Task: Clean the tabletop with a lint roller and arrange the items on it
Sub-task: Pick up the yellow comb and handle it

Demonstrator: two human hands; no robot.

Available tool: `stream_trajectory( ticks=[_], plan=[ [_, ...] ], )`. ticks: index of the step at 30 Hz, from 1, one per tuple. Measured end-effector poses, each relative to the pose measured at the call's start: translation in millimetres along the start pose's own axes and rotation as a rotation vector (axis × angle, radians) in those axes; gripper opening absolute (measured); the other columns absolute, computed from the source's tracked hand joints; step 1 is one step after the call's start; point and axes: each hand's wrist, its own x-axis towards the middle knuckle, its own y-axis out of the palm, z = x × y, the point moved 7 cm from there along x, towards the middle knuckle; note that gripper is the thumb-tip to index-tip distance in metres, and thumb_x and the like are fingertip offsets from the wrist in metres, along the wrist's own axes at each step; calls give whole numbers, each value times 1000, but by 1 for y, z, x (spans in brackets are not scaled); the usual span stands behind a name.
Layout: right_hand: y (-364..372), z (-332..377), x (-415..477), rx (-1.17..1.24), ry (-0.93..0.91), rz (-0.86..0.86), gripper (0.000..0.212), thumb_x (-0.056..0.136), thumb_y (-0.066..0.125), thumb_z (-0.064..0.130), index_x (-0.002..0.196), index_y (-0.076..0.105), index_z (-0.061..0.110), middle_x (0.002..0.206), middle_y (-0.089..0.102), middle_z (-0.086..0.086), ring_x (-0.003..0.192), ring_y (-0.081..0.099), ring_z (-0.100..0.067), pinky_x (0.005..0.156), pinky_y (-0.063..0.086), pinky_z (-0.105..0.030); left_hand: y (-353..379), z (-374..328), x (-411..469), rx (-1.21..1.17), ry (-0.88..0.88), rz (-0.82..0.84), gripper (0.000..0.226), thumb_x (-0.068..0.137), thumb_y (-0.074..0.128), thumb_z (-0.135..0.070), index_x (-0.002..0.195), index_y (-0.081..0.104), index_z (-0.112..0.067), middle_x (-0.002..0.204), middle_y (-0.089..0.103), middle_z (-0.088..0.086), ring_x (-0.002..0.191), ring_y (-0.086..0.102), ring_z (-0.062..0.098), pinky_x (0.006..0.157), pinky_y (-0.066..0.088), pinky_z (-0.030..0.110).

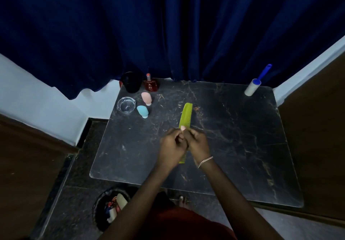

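A yellow-green comb (186,114) is held over the middle of the dark marble tabletop (233,137), its length running away from me. My left hand (171,147) and my right hand (197,142) both grip the comb around its middle, fingers curled, and hide that part of it. The lint roller (252,88), white with a blue handle, stands at the far right corner, apart from both hands. Small bits of debris lie on the table around the comb.
At the far left stand a black cup (131,82), a red perfume bottle (151,84), a pink bottle (146,98), a light-blue bottle (143,111) and a glass ashtray (126,105). A black bin (110,208) sits on the floor near left. A blue curtain hangs behind.
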Motion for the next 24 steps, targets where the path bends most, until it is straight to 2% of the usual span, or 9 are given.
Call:
stream_trajectory(
  ticks=[1, 3, 6, 10, 13, 17, 20, 22, 24],
  plan=[
    [3, -1, 3, 42, 27, 2, 23, 97, 63, 25, 88, 73, 6, 77, 72, -4, 72, 66, -10, 64, 54, -23, 0, 2, 2, 12, 25, 4, 11, 85, 66, 1, 84, 71, -8, 80, 59, -2, 71, 55, 6, 66, 38, 7],
    [6, -4, 12, 105, 79, -5, 26, 100, 56, 18, 93, 68, -4, 75, 67, -9, 66, 63, -11, 61, 52, -25, -3, 11, 9, -24, 3, 5, 20, 88, 67, 2, 102, 77, -8, 90, 63, 3, 78, 61, 10, 71, 44, 8],
    [10, -8, 26, 225, 181, 3, 19, 102, 52, 10, 95, 68, 4, 78, 76, -7, 67, 73, -13, 65, 60, -27, -16, 33, 21, -82, -95, -46, 29, 90, 70, -1, 114, 76, -15, 100, 68, 3, 87, 68, 10, 79, 52, 13],
    [24, -11, 46, 245, 234, -5, 14, 99, 56, 5, 95, 69, 9, 74, 78, -2, 64, 75, -13, 62, 61, -29, -21, 66, 41, -245, -262, 20, 24, 90, 75, -7, 107, 76, -23, 93, 75, 0, 85, 71, 10, 80, 57, 26],
    [33, -18, 67, 179, 259, -46, 13, 96, 61, 5, 105, 69, 1, 78, 78, -6, 66, 75, -16, 64, 61, -32, -21, 85, 60, -312, -335, 53, 21, 90, 74, -2, 99, 77, -22, 86, 78, -1, 79, 71, 10, 80, 60, 37],
    [39, -30, 102, 77, 270, -96, 14, 90, 65, -4, 101, 69, 4, 101, 70, -25, 87, 68, -34, 85, 55, -53, -14, 112, 86, -319, -403, 64, 17, 89, 73, 1, 96, 78, -14, 87, 79, 6, 80, 72, 18, 82, 61, 43],
    [41, -42, 129, 9, 288, -88, 26, 84, 65, -14, 94, 70, 9, 94, 71, -24, 87, 68, -36, 90, 53, -61, -5, 130, 105, -287, -430, 64, 13, 85, 75, -4, 91, 78, -15, 84, 79, 1, 80, 74, 16, 77, 59, 34],
    [40, -50, 149, -111, 281, -96, 29, 77, 71, -15, 95, 71, 7, 91, 72, -24, 87, 68, -34, 89, 54, -62, 0, 140, 119, -215, -445, 55, 9, 82, 77, -8, 88, 78, -16, 82, 78, -2, 75, 70, 10, 68, 53, 24],
    [40, -52, 166, -269, 246, -104, 33, 72, 77, -13, 99, 71, 5, 95, 73, -26, 86, 66, -27, 88, 56, -61, 4, 148, 134, -113, -453, 41, 11, 83, 73, -6, 87, 79, -15, 79, 74, -6, 74, 65, 9, 63, 45, 22]
  ],
)
